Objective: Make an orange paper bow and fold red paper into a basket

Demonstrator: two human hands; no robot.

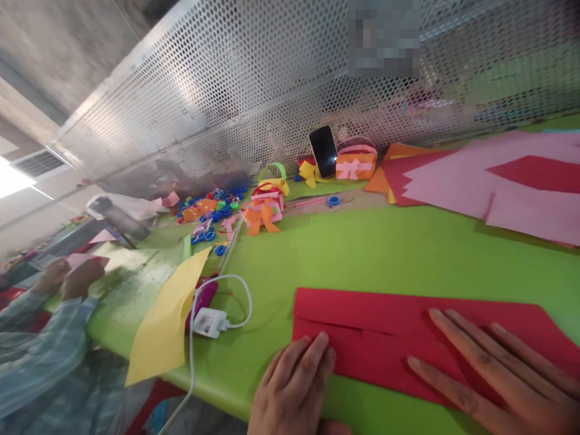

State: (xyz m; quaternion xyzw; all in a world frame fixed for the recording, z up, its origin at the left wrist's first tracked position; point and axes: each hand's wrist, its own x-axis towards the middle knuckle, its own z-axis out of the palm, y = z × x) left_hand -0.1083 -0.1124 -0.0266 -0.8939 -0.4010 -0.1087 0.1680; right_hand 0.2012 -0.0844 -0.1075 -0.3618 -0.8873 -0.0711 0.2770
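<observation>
A folded sheet of red paper [385, 314] lies on the green table before me, with layered flaps along its length. At its lower left edge, my left hand [294, 383] has its fingers bent and pressed together, holding that end down; its thumb is only partly in view. My right hand [493, 374] lies flat with spread fingers over the paper's right part and hides some of it. The paper's right end runs to the picture's edge.
Left of the paper are a yellow sheet [167, 320] and a white charger [211, 322] with its cable. Small paper bags [356, 165], a phone [324, 151] and blue rings stand farther back. Pink sheets [457, 172] lie at right. A co-worker's hands [84, 277] hold pink paper.
</observation>
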